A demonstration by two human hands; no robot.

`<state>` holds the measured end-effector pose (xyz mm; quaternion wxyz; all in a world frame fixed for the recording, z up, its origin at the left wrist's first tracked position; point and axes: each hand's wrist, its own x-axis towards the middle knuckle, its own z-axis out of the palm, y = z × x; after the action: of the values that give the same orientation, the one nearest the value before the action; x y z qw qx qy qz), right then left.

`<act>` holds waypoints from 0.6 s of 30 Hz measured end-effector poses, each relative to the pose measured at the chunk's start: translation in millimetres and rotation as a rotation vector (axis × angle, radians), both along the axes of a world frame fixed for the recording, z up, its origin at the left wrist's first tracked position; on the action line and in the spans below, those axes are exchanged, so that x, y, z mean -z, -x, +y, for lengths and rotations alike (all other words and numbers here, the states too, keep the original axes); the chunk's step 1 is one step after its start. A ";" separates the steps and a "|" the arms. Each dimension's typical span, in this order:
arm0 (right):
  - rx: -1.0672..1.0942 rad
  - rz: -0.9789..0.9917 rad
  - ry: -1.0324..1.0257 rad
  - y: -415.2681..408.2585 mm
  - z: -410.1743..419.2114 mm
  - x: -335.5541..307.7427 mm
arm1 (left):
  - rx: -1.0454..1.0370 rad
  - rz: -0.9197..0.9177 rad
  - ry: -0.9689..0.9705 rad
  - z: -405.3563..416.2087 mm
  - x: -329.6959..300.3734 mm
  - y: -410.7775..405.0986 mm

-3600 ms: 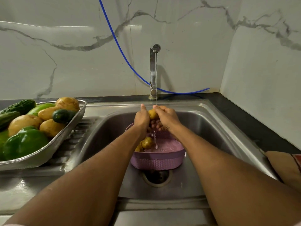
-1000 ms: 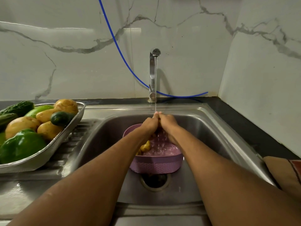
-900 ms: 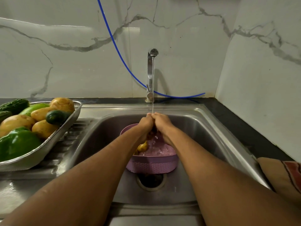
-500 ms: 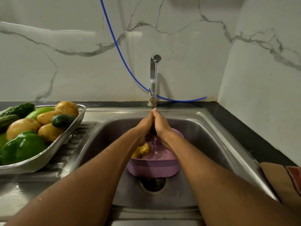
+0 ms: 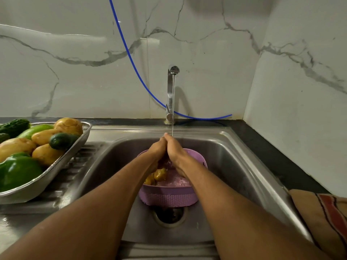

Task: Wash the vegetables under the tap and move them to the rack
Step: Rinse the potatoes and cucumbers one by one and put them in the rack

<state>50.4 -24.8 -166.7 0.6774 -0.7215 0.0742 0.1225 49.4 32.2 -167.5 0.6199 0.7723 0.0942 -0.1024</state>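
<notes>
1. The left hand [image 5: 156, 148] and the right hand [image 5: 173, 149] are pressed together, palm to palm, over the middle of the sink [image 5: 234, 158], fingertips pointing to the far side.
2. A thin stream of water [image 5: 173, 102] drops from the tap [image 5: 171, 94] onto the fingertips.
3. Whether the hands hold anything between them cannot be told; the gap between the palms is hidden.
4. Right below the hands a purple basket [image 5: 170, 198] sits in the sink over the drain [image 5: 170, 215].
5. Small yellow potatoes [image 5: 159, 174] lie wet in the basket's left side.
6. On the draining board at the left stands a metal rack [image 5: 62, 164] holding potatoes [image 5: 46, 154], a cucumber [image 5: 62, 140] and a green pepper [image 5: 17, 171].
7. A blue hose [image 5: 131, 59] runs down the marble wall behind the tap.
8. A striped cloth [image 5: 324, 218] lies on the table at the near right.
</notes>
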 end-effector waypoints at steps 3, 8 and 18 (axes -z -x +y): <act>0.033 -0.002 -0.028 -4.2 -18.2 -2.1 | 0.107 0.021 0.049 -1.6 -0.4 0.4; 0.017 0.052 -0.028 -10.1 -33.7 4.4 | 0.113 0.073 -0.053 2.7 -3.9 4.4; 0.051 0.044 -0.005 -28.1 -11.3 18.6 | 0.085 0.004 -0.042 5.8 8.3 -5.2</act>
<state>78.5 -36.1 -185.4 0.6802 -0.7149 0.1071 0.1214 54.6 38.0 -175.7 0.5984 0.7882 0.0645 -0.1283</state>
